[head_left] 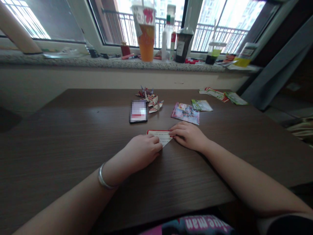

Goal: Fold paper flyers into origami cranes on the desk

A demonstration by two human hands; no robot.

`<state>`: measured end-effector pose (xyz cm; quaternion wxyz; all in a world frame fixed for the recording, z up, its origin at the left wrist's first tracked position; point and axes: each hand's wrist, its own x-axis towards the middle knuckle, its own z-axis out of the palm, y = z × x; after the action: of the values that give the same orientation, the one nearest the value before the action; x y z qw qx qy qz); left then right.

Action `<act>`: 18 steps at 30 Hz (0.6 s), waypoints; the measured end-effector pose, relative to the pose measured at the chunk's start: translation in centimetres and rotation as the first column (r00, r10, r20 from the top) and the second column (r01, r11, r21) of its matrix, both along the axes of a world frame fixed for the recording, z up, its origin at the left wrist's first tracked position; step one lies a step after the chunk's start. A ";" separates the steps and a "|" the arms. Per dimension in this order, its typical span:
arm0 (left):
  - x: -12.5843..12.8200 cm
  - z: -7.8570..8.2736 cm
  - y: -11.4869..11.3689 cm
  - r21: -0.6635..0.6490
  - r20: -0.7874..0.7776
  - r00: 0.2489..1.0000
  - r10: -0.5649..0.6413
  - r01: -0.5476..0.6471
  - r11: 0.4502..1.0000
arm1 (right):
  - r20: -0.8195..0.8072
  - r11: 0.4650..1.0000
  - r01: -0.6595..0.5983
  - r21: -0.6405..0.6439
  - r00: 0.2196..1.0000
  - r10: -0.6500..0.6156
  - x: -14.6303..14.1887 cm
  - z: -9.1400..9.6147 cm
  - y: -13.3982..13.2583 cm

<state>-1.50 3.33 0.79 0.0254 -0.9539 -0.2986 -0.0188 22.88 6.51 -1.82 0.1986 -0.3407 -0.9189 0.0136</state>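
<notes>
A folded piece of white paper with red print (161,135) lies on the dark wooden table (73,137) between both hands. My left hand (143,151), a silver bangle on its wrist, rests curled on the paper's near left part and presses it down. My right hand (189,135) has its fingers closed on the paper's right edge. Beyond the paper lie a black phone (138,111) and a small heap of folded paper cranes (150,99).
Colourful leaflets (186,113) and paper stacks (201,105) lie to the right of the phone, with more (215,93) near the far edge. The stone windowsill (110,62) holds an orange drink cup (146,34), a bottle (169,34), a dark cup (182,45) and small clutter.
</notes>
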 end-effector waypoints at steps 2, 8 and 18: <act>-0.1 -0.6 0.2 0.052 0.024 1.000 -0.015 0.014 0.999 | -0.007 0.996 -0.082 -0.025 0.997 0.082 -0.3 -0.1 -0.2; -0.3 -1.9 1.9 0.122 0.084 0.994 -0.075 0.065 0.990 | -0.008 0.988 -0.145 -0.059 0.989 0.144 -0.7 -0.4 -0.3; 0.2 -3.2 3.0 0.162 0.126 0.987 -0.099 0.078 0.984 | 0.139 0.999 0.023 0.022 0.990 -0.026 -1.4 -0.3 -0.7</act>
<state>-1.28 6.33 -2.42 0.0793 -0.9578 -0.2545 -0.1072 21.46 5.76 -2.13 0.1377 -0.3502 -0.9263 -0.0218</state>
